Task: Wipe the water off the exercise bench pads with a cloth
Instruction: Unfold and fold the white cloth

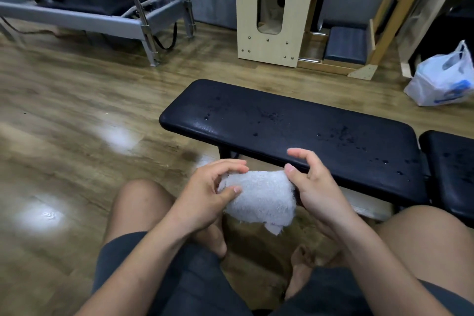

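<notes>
While I face the bench, item one: white cloth (259, 197), bunched, held in the air above my feet, just short of the long black pad (295, 131). My left grip (207, 197): thumb and fingers clamped on the cloth's left end. My right grip (315, 187): thumb pressed on its right end, forefinger raised clear. Pad surface: scattered water drops (343, 136). Second pad (451, 169) adjoining at right, likewise wet.

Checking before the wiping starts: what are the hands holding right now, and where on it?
Both hands hold the white cloth: the left hand grips its left end, the right hand its right end, thumb pressed on top.
</notes>
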The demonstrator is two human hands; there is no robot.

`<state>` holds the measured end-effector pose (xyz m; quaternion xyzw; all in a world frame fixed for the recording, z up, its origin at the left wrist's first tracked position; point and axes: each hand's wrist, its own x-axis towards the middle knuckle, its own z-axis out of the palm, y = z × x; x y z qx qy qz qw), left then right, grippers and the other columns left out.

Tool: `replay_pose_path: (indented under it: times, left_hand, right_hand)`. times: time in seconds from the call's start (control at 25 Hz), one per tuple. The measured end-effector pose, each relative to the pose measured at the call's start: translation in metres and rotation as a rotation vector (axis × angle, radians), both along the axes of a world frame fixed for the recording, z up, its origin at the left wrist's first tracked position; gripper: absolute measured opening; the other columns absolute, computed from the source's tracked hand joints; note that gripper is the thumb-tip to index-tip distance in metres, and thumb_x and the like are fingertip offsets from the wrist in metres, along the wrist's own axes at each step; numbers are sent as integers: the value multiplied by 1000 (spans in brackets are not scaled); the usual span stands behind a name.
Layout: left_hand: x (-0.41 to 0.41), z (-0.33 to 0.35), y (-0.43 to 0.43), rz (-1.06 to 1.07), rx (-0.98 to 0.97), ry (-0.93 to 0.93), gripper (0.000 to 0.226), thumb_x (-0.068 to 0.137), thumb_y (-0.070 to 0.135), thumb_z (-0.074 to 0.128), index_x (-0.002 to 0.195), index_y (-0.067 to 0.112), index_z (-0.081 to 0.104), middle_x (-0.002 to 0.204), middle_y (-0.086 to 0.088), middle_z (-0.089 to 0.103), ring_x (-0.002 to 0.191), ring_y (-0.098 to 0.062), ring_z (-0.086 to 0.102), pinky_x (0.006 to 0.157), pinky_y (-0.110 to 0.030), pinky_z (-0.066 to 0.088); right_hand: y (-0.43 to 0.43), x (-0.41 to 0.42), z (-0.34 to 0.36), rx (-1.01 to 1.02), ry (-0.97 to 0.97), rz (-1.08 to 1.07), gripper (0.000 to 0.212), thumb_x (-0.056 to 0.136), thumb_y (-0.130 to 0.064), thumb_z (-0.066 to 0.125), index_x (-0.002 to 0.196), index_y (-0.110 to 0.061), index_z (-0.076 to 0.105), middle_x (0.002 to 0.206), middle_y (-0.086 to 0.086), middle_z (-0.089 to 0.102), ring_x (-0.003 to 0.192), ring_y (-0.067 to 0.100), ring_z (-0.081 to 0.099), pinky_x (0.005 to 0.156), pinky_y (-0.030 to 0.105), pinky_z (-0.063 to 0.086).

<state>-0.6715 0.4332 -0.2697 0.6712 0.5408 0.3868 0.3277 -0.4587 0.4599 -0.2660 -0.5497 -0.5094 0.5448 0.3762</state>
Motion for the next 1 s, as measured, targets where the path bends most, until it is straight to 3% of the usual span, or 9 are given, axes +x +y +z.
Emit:
replay_pose_path:
  times: [0.08,0.16,0.24,0.36,0.52,0.68,0.8,0.88,1.0]
  left_hand:
    - [-7,-3,0,-1,35,247,50,64,23,80,112,15,71,114,6,68,106,-10,64,95,-15,44]
    - [-11,-9,2,-7,83,383,49,61,20,86,108,14,72,101,7,66,92,-15,64,85,-7,39]
    - [-12,-12,3,43,113,419,28,71,18,83,97,21,73,88,14,59,80,-9,57,77,-10,37]
    - [-22,-29,17,83,36,474,11,82,38,69,90,31,69,83,16,60,81,-5,50,79,-22,38]
    - [-40,-52,41,-4,-230,151,12,79,38,61,78,26,64,74,16,61,77,-2,55,74,-20,39]
    - [-43,-57,84,34,-410,-205,4,86,17,65,83,17,65,67,15,62,61,0,57,57,-23,46]
    - [-41,-54,118,18,-548,-318,25,84,1,68,102,18,71,82,6,74,73,-6,67,65,-19,52]
    - [-40,-50,134,-58,-663,-349,33,82,0,69,109,19,71,79,2,75,68,-8,68,59,-18,51]
    - [-38,-49,156,-38,-721,-386,20,88,13,71,107,14,68,83,-14,76,68,-17,69,57,-23,52]
  right_hand:
    - [-2,-1,1,62,-63,125,28,86,-19,70,113,-23,64,93,-3,70,83,11,67,79,28,54]
    - [-3,-4,-3,132,-291,202,43,72,-23,83,111,-27,65,105,-9,67,95,10,64,87,26,52]
    - [-2,-13,-10,197,-536,273,49,68,-28,84,111,-34,61,107,-13,60,98,7,58,86,22,46]
    - [15,-30,-28,244,-662,324,23,74,-29,78,91,-36,63,98,-13,55,90,3,52,71,8,34]
    - [53,-42,-58,-37,-334,295,11,70,-16,77,76,-18,67,94,-7,67,89,9,62,73,15,44]
    - [84,-61,-68,-369,342,-3,32,73,-8,68,104,-4,65,97,17,71,85,27,68,75,38,52]
    - [106,-66,-73,-427,514,-240,43,72,-11,66,114,-7,63,105,17,70,91,26,69,73,37,55]
    - [114,-70,-74,-456,630,-294,49,75,-11,65,123,-8,61,119,19,66,111,32,63,88,43,54]
    - [128,-79,-67,-472,667,-245,46,78,-10,60,125,-12,61,122,19,65,114,35,60,99,52,46]
